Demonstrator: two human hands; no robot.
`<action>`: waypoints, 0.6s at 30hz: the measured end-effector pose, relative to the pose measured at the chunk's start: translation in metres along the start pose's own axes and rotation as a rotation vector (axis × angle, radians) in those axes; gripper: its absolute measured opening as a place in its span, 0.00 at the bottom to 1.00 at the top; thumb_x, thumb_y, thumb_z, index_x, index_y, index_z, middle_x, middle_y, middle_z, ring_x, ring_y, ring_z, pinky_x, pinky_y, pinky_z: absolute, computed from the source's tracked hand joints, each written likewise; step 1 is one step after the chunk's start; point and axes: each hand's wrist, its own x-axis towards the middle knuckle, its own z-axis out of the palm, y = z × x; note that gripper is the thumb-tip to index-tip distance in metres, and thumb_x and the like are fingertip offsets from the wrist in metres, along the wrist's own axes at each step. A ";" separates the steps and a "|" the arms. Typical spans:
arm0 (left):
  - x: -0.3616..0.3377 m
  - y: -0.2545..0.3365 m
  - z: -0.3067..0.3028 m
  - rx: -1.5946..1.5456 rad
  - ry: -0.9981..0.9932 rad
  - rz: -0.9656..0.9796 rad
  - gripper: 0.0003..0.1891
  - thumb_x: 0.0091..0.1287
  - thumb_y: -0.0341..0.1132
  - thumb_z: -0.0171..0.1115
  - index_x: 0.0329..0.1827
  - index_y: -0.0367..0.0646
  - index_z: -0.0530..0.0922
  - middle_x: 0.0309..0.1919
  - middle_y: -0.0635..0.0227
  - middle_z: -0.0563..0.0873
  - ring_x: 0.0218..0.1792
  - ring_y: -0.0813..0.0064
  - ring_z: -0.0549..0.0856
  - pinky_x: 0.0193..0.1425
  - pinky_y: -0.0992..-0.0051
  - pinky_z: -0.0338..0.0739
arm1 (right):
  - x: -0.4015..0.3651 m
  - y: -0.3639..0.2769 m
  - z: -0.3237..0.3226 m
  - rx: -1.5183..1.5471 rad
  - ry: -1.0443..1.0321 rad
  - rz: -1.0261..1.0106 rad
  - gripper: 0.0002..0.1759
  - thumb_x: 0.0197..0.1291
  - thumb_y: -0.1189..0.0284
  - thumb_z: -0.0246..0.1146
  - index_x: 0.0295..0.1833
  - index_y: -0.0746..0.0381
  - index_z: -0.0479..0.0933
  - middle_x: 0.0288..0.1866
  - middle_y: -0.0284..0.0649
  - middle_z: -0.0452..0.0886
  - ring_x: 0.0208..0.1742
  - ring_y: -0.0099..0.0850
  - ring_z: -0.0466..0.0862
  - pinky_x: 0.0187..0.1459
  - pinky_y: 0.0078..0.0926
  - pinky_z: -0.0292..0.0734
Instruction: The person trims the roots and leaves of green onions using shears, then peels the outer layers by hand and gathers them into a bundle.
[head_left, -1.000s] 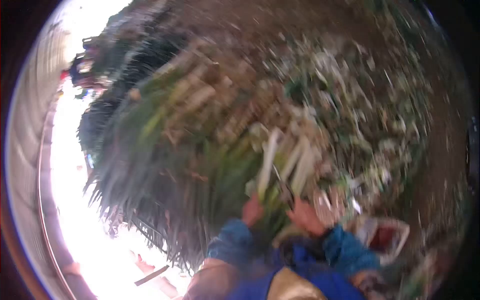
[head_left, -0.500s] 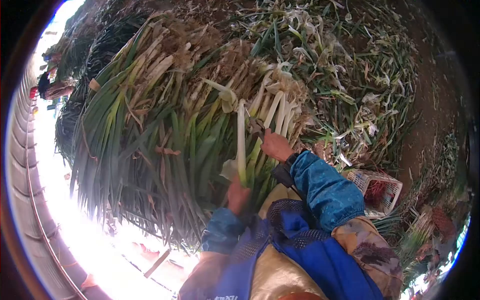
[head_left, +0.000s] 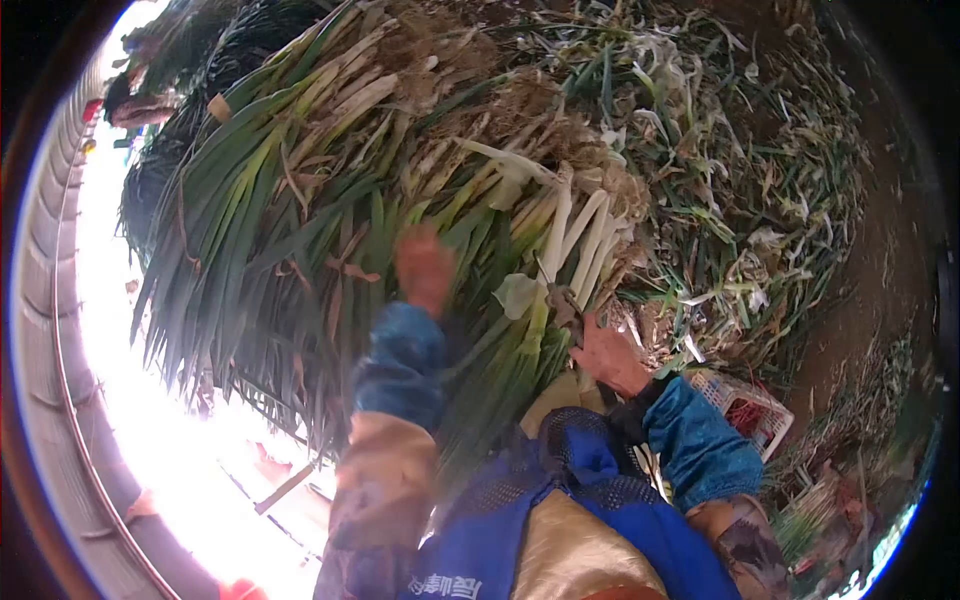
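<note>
Over the green leaves of a heap of large green onions (head_left: 290, 200), my left hand (head_left: 425, 268) is smeared by motion, its fingers unclear. My right hand (head_left: 608, 355) is closed on a small dark hand tool (head_left: 564, 304) with a thin metal tip, pointing up toward the onions; its exact kind is unclear. Just beyond that tool, several peeled white onion stalks (head_left: 590, 232) lie side by side, their roots toward the far side. A loose pale leaf sheath (head_left: 516, 296) hangs among the leaves left of the tool.
Trimmed leaves and peelings (head_left: 720, 190) cover the ground to the right. A white plastic crate (head_left: 777, 432) with red strands inside stands beside my right sleeve. A corrugated wall (head_left: 50, 330) curves along the left, and more onions (head_left: 225, 70) are piled at the far left.
My left hand has let go of a peeled white onion stalk and moved up and left over the leaves. My right hand, with the tool, has moved lower and right. The view has shifted.
</note>
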 end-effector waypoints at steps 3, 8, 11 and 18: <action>0.023 -0.018 -0.070 0.238 -0.287 -0.461 0.39 0.49 0.44 0.67 0.65 0.41 0.62 0.62 0.50 0.67 0.64 0.51 0.65 0.68 0.52 0.53 | 0.004 -0.002 0.012 0.079 0.006 -0.105 0.34 0.51 0.59 0.57 0.56 0.75 0.60 0.29 0.59 0.78 0.33 0.55 0.80 0.34 0.48 0.75; -0.013 -0.074 -0.072 0.334 -0.359 -0.283 0.36 0.44 0.42 0.69 0.57 0.38 0.67 0.52 0.48 0.74 0.55 0.50 0.72 0.64 0.55 0.61 | 0.018 -0.027 0.010 0.153 0.054 -0.202 0.34 0.52 0.60 0.58 0.57 0.75 0.59 0.29 0.57 0.78 0.33 0.54 0.79 0.33 0.48 0.74; -0.026 -0.077 -0.067 0.346 -0.330 -0.132 0.29 0.43 0.38 0.69 0.48 0.36 0.70 0.45 0.52 0.76 0.47 0.52 0.77 0.53 0.56 0.71 | 0.022 -0.057 -0.011 0.158 0.051 -0.311 0.34 0.53 0.61 0.58 0.57 0.75 0.58 0.29 0.55 0.77 0.33 0.54 0.79 0.32 0.47 0.73; -0.074 0.025 -0.093 0.207 -0.537 -0.136 0.16 0.51 0.38 0.64 0.36 0.36 0.74 0.38 0.56 0.76 0.41 0.54 0.80 0.34 0.59 0.78 | 0.003 -0.104 0.010 -0.026 0.181 -0.588 0.38 0.53 0.60 0.61 0.61 0.75 0.57 0.30 0.56 0.78 0.35 0.51 0.80 0.34 0.42 0.75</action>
